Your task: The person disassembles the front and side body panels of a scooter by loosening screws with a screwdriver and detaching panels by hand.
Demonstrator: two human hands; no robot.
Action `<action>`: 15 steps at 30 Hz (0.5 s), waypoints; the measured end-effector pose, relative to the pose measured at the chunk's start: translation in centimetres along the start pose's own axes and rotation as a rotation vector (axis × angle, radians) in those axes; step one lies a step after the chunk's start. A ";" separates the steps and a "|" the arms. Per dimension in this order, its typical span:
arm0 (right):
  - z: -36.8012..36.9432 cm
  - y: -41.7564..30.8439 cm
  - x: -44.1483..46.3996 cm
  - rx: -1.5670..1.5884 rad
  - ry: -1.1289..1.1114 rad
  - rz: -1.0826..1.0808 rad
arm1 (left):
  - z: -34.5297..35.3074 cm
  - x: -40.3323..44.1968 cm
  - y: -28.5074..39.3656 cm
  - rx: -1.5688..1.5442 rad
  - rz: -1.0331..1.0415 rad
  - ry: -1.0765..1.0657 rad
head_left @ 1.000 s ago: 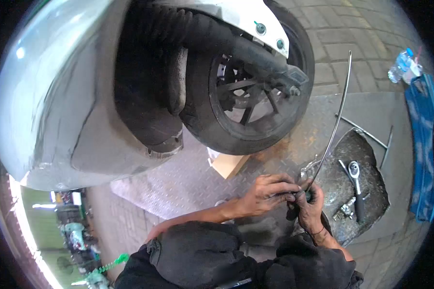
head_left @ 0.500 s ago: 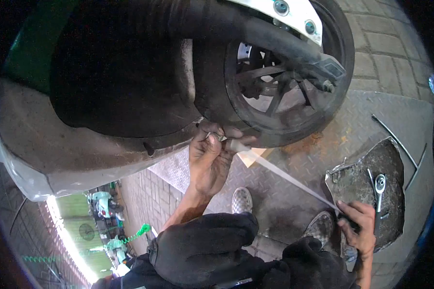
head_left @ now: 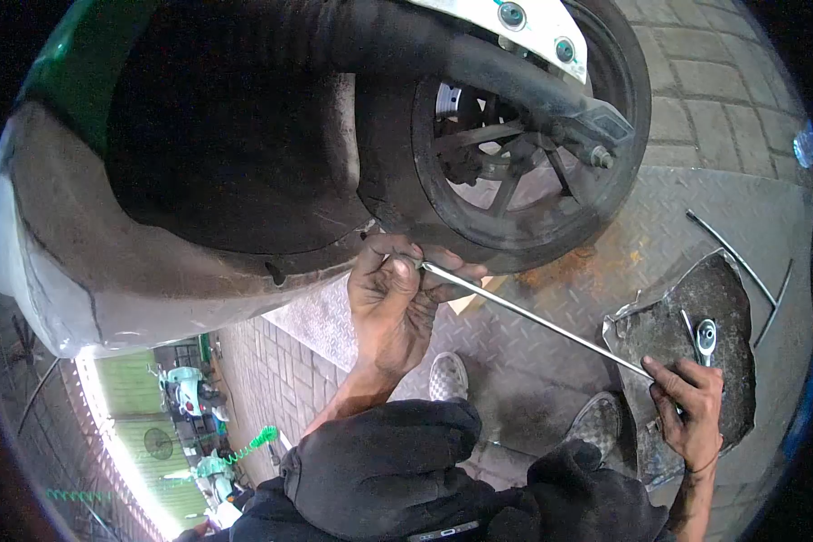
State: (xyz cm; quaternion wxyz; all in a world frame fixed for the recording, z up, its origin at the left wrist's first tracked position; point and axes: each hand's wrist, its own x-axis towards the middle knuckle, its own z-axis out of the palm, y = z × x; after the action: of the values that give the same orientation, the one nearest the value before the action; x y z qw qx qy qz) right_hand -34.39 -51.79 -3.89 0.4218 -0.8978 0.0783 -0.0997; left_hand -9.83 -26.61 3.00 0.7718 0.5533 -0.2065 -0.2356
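Observation:
A long thin metal rod [head_left: 537, 318] runs slantwise between my two hands. My left hand [head_left: 393, 303] is beside the lower edge of the scooter's body panel [head_left: 199, 271], its thumb and fingers pinched round something small at the rod's upper end; that item is too small to name. Lower right, my right hand [head_left: 688, 406] has its fingers closed on the rod's other end. Just above my left hand is the black tyre [head_left: 515, 257] of the wheel.
A T-shaped metal tool [head_left: 736, 256] lies on the metal plate [head_left: 677, 203] at the right. Below it, a ratchet [head_left: 706, 336] rests on a dark, ragged-edged tray [head_left: 732, 298]. My checkered shoes [head_left: 449, 375] are below the wheel. A cardboard piece [head_left: 465, 303] shows behind my left fingers.
My hands, together over the floor a second ago, are now apart, the left up at the body panel. The rod has swung from upright to a slant between them. The view has moved closer to the scooter.

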 end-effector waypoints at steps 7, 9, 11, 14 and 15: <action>-1.6 -1.4 0.6 0.115 -0.095 0.064 | 0.2 -0.5 0.3 0.173 0.034 0.143; -1.9 -1.4 0.9 0.243 -0.147 0.111 | -0.1 -0.7 0.6 0.172 0.043 0.160; -2.2 -0.7 1.2 0.417 -0.322 0.132 | -1.0 -0.9 1.1 0.011 0.057 0.088; -4.8 -2.7 2.9 0.258 -0.385 0.045 | -0.9 -1.1 2.1 -0.196 0.100 0.044; -5.3 -2.4 2.8 0.255 -0.380 0.045 | -0.8 -1.2 2.5 -0.275 0.127 0.041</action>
State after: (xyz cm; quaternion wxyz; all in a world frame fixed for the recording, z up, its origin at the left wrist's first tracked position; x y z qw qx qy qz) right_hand -32.83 -54.78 1.59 0.5410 -0.8379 0.0043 0.0717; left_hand -9.94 -24.57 5.09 0.8577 0.4332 -0.1909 -0.2009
